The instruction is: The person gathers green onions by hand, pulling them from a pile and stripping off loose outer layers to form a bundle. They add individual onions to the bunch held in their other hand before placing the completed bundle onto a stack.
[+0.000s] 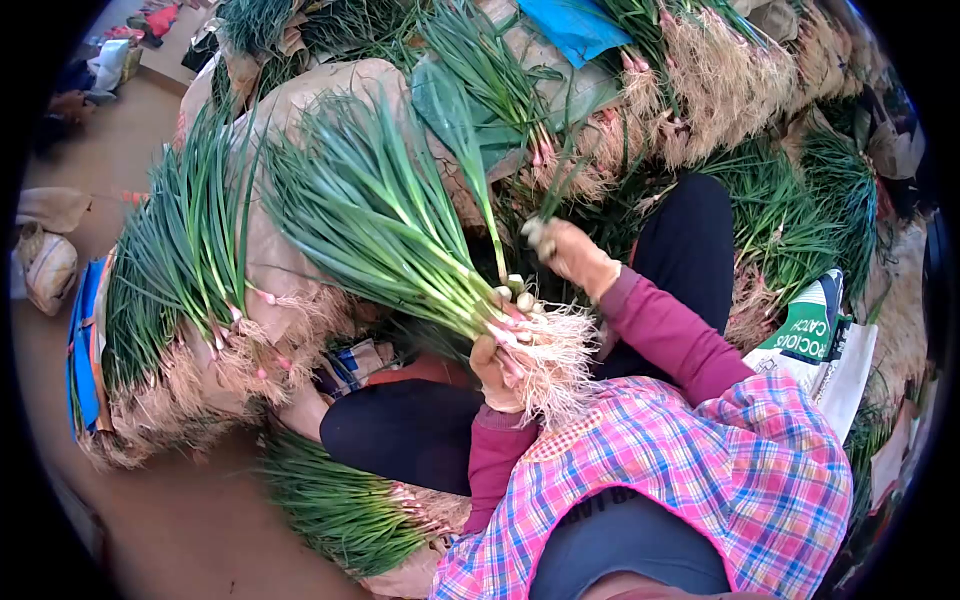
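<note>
A thick bunch of green garlic [400,230] lies across my lap, its leaves pointing to the upper left and its pale roots [555,365] toward me. My left hand [497,372] is closed around the bunch near the pinkish bulbs. Just to the right and above it, my right hand [572,255] is curled and slightly blurred. A smeared green leaf [557,190] rises from its pinched fingertips. Between the hands, one stalk [480,190] stands apart from the bunch, its bulb end close to the left hand's fingers.
More green garlic [200,250] lies on sacking to the left, with other heaps at the upper right [720,90] and by my left knee [340,500]. A printed green and white bag [810,330] rests at my right. Blue sheeting [575,30] shows at the top.
</note>
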Available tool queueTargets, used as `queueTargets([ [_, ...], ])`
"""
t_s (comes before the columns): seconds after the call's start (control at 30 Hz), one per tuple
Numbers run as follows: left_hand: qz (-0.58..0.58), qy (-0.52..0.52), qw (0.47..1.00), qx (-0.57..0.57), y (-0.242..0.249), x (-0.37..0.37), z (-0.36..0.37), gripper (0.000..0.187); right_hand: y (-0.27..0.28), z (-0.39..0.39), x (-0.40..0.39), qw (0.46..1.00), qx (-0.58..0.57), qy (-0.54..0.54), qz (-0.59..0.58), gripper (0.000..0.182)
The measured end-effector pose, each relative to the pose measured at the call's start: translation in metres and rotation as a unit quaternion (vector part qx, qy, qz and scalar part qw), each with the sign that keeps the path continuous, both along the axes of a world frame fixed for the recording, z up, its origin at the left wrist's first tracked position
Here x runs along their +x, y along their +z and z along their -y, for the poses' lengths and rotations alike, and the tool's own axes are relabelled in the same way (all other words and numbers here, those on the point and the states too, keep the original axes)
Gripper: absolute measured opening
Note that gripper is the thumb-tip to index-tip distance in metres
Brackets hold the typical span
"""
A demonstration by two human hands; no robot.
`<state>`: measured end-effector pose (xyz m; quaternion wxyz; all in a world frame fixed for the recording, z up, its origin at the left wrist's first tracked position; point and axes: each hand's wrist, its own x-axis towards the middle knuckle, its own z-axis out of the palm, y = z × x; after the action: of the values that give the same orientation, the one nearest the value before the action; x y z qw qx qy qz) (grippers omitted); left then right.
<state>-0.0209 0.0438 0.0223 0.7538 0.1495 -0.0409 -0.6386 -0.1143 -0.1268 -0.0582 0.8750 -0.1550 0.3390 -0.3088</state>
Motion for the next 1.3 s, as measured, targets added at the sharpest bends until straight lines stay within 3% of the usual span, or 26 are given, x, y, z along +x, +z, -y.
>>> queueTargets([
  [0.03, 0.001, -0.003, 1.000, 0.012, 0.001, 0.002, -0.003, 0.077, 0.007, -0.009, -0.008, 0.981, -0.096, 0.149, -0.078, 0.021],
  [0.07, 0.011, -0.011, 1.000, 0.006, 0.012, 0.000, -0.001, 0.079, 0.007, -0.017, -0.011, 0.926, -0.143, 0.306, -0.166, 0.026],
  [0.1, 0.021, -0.018, 1.000, 0.000, 0.020, -0.001, 0.002, 0.080, 0.031, -0.015, -0.016, 0.843, -0.233, 0.384, -0.296, 0.032],
  [0.13, 0.021, -0.020, 1.000, -0.011, 0.013, 0.001, 0.003, 0.084, 0.010, -0.002, -0.017, 0.823, -0.382, 0.187, -0.377, 0.034],
  [0.17, 0.019, -0.016, 1.000, -0.013, 0.011, 0.003, 0.003, 0.084, -0.009, 0.019, -0.020, 0.746, -0.508, -0.020, -0.430, 0.036],
  [0.23, 0.062, 0.011, 0.997, -0.036, 0.008, 0.009, -0.001, 0.084, 0.050, 0.075, -0.038, 0.678, -0.423, -0.076, -0.597, 0.034],
  [0.27, 0.017, -0.002, 0.996, -0.084, -0.009, 0.013, -0.002, 0.082, 0.051, 0.094, -0.039, 0.705, -0.386, -0.002, -0.595, 0.033],
  [0.3, 0.000, -0.003, 0.984, -0.177, 0.028, 0.015, 0.006, 0.061, 0.048, 0.111, -0.040, 0.726, -0.345, 0.070, -0.590, 0.033],
  [0.37, -0.040, -0.086, 0.953, -0.287, 0.007, 0.045, 0.013, 0.050, 0.010, 0.143, -0.040, 0.859, -0.322, 0.086, -0.390, 0.032],
  [0.4, -0.094, -0.220, 0.905, -0.351, 0.003, 0.048, 0.024, 0.050, 0.039, 0.135, -0.041, 0.871, -0.342, 0.017, -0.351, 0.030],
  [0.43, -0.082, -0.043, 0.953, -0.289, -0.011, 0.046, 0.013, 0.060, 0.078, 0.119, -0.043, 0.887, -0.370, -0.038, -0.275, 0.021],
  [0.5, 0.027, -0.078, 0.965, -0.250, 0.005, 0.042, 0.012, 0.071, 0.116, 0.097, -0.053, 0.895, -0.406, -0.099, -0.158, 0.016],
  [0.53, 0.042, 0.083, 0.990, -0.110, 0.048, 0.014, 0.008, 0.079, 0.117, 0.087, -0.051, 0.917, -0.363, -0.105, -0.127, 0.014],
  [0.57, 0.056, 0.075, 0.992, -0.089, 0.032, 0.014, 0.011, 0.084, 0.089, 0.097, -0.052, 0.889, -0.415, -0.062, -0.184, 0.020],
  [0.63, 0.056, 0.024, 0.996, -0.068, 0.012, 0.013, 0.015, 0.085, 0.085, 0.090, -0.052, 0.977, -0.175, 0.104, -0.062, 0.037],
  [0.67, 0.032, 0.012, 0.996, -0.077, 0.018, 0.007, 0.015, 0.084, 0.065, 0.086, -0.047, 0.978, -0.138, 0.153, -0.028, 0.053],
  [0.77, 0.042, 0.009, 0.996, -0.075, 0.016, 0.009, 0.015, 0.083, 0.023, 0.069, -0.027, 0.974, -0.155, 0.140, -0.084, 0.038],
  [0.83, 0.049, 0.011, 0.997, -0.065, 0.013, 0.011, 0.007, 0.082, 0.016, 0.058, -0.016, 0.972, -0.204, 0.112, -0.032, 0.024],
  [0.9, 0.056, 0.015, 0.996, -0.065, 0.013, 0.013, 0.006, 0.082, 0.025, 0.048, -0.007, 0.955, -0.253, 0.085, -0.133, 0.021],
  [0.97, 0.073, 0.026, 0.995, -0.057, 0.012, 0.016, 0.008, 0.081, 0.052, 0.026, 0.000, 0.916, -0.371, -0.019, -0.153, 0.022],
  [1.0, 0.075, 0.027, 0.996, -0.045, 0.009, 0.016, 0.006, 0.081, 0.072, 0.014, 0.001, 0.924, -0.364, -0.050, -0.106, 0.022],
  [1.1, 0.075, 0.009, 0.995, -0.058, 0.010, 0.013, 0.001, 0.079, 0.067, 0.015, -0.006, 0.896, -0.387, 0.033, -0.215, 0.023],
  [1.13, 0.064, -0.003, 0.997, -0.034, 0.008, 0.013, -0.003, 0.077, 0.066, 0.011, -0.007, 0.903, -0.367, 0.014, -0.223, 0.023],
  [1.17, 0.056, -0.014, 0.998, -0.012, 0.007, 0.015, -0.002, 0.075, 0.066, 0.004, -0.007, 0.866, -0.410, -0.006, -0.288, 0.022],
  [1.3, -0.034, 0.004, 0.999, 0.002, 0.019, 0.007, -0.001, 0.074, 0.057, -0.022, 0.003, 0.934, -0.299, 0.072, -0.181, 0.018],
])
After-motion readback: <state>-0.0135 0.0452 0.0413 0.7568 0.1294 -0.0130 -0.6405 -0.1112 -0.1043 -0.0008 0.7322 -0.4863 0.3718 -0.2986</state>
